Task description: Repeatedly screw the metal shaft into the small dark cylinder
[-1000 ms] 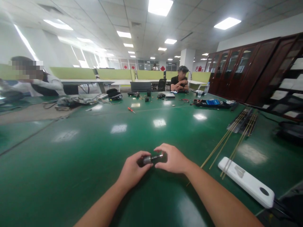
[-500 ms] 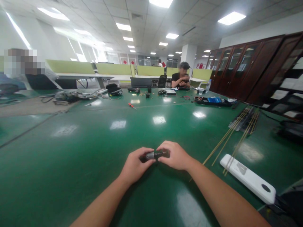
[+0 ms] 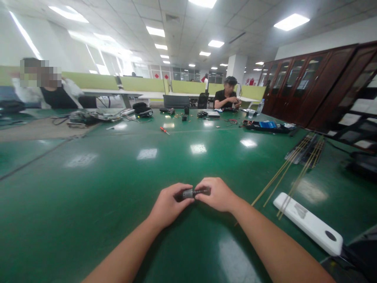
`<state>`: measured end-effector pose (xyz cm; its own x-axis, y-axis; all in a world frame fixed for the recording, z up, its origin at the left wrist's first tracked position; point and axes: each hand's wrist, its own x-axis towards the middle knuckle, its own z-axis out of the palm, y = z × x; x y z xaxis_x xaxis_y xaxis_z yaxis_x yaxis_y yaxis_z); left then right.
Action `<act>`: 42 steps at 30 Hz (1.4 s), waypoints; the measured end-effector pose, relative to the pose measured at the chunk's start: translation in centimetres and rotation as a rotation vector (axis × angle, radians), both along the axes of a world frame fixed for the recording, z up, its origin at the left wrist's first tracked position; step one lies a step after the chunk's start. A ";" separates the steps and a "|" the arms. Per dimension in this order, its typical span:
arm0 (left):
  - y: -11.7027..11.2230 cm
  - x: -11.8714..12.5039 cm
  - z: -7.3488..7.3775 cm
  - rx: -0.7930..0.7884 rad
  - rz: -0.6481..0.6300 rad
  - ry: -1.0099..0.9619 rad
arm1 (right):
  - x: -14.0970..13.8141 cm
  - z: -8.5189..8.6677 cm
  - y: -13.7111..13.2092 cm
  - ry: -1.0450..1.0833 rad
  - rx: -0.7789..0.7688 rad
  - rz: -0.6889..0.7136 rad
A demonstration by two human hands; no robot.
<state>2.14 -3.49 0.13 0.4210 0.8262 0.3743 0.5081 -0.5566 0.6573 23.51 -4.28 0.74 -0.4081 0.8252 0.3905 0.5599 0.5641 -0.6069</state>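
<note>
Both my hands are over the near middle of the green table (image 3: 123,169). Between them lies a small motor-like part (image 3: 187,193), a grey metal cylinder with a thin dark shaft end pointing right. My left hand (image 3: 170,202) grips the cylinder between thumb and fingers, which hide its left end. On the other side, my right hand (image 3: 216,193) pinches the dark end with thumb and index finger. The fingers cover much of that end, so its exact shape cannot be made out.
Thin wooden sticks (image 3: 290,169) and a white oblong device (image 3: 309,223) lie to my right. A red screwdriver (image 3: 164,130) and a black tray (image 3: 262,126) are farther off. One person (image 3: 226,98) sits across the table, another (image 3: 55,92) at far left.
My right thumb and fingertips have closed nearer to the cylinder, over the dark end. My left hand barely moves. The person at left has shifted right; the person opposite has raised their hands slightly.
</note>
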 end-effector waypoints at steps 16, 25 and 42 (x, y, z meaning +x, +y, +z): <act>-0.1 0.0 0.3 0.029 -0.006 0.012 | -0.1 -0.2 0.2 0.001 -0.013 -0.006; -0.1 0.0 0.3 0.035 -0.005 0.026 | -0.2 -0.2 0.1 -0.004 -0.012 -0.016; -0.1 0.0 0.1 0.040 0.013 0.026 | 0.0 -0.1 0.0 -0.025 -0.014 -0.019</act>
